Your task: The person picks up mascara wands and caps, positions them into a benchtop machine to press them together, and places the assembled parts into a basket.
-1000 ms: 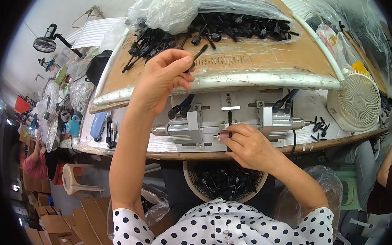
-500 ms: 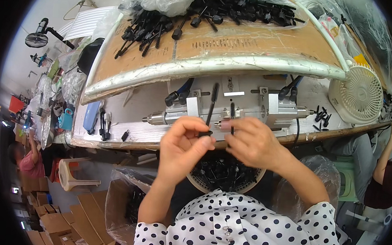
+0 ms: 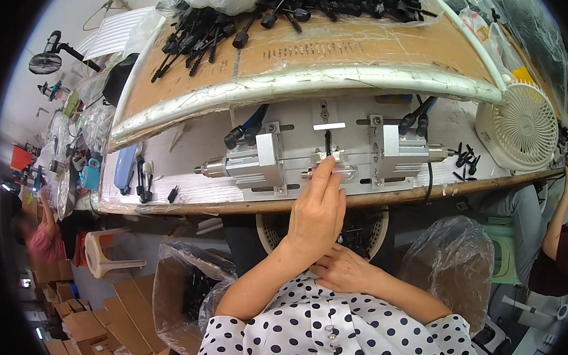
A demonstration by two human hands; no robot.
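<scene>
My left hand reaches up over the bench edge to the middle of a metal fixture. Its fingers are closed on a black mascara wand, whose brush end points away from me; the rest is hidden by the fingers. Beside the fingertips is a clear tube-like part of the fixture. Lower down, my right hand lies beneath my left wrist at the near side of a round basket. Its fingers are curled, with the tips partly hidden, so what they hold cannot be made out.
Silver clamp blocks flank the fixture. Many black wands lie on the raised cardboard shelf. A white fan stands at right; loose black pieces lie near it. A plastic-lined box stands at lower left.
My left hand has moved forward and right, bringing its wand to the fixture. My right hand has drawn back from the fixture, down to the basket. The view has shifted slightly.
</scene>
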